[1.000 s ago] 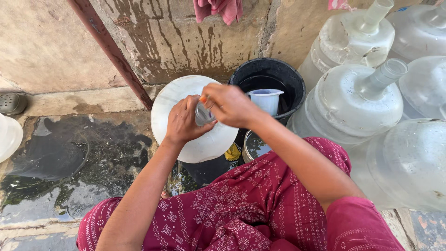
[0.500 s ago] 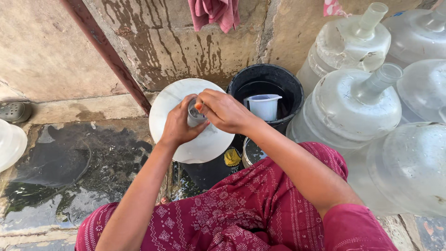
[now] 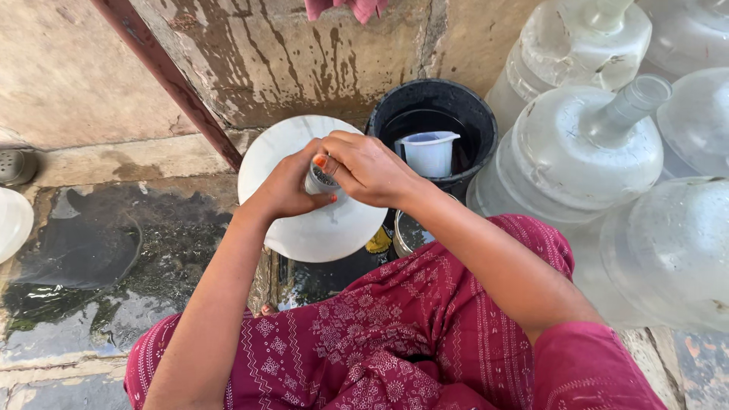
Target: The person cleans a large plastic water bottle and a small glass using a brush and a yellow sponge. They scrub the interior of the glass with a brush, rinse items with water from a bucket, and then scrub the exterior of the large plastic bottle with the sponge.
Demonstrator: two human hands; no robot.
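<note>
Fingers of the left hand (image 3: pixel 288 190) curled around a small metal cup (image 3: pixel 320 179), its painted thumbnail pressed on the rim, while the right hand (image 3: pixel 368 168) closed over the cup from 3 o'clock, its fingertips tucked out of sight against the far side. Most of the cup was covered by both hands; only a grey sliver of rim and wall showed, and whether it held anything could not be made out. It was held just above a round, smooth white basin (image 3: pixel 311 228) turned bottom up on the wet, dark stone floor (image 3: pixel 114 250). At 2 o'clock from the hands stood a black plastic bucket (image 3: pixel 471 114) with a pale plastic jug (image 3: pixel 429 152) inside. Cloudy, rounded water bottles (image 3: pixel 585 152) crowded the 3 o'clock side, several cut off by the frame. Patterned maroon cloth (image 3: pixel 395 334) covered the knees at 6 o'clock.
</note>
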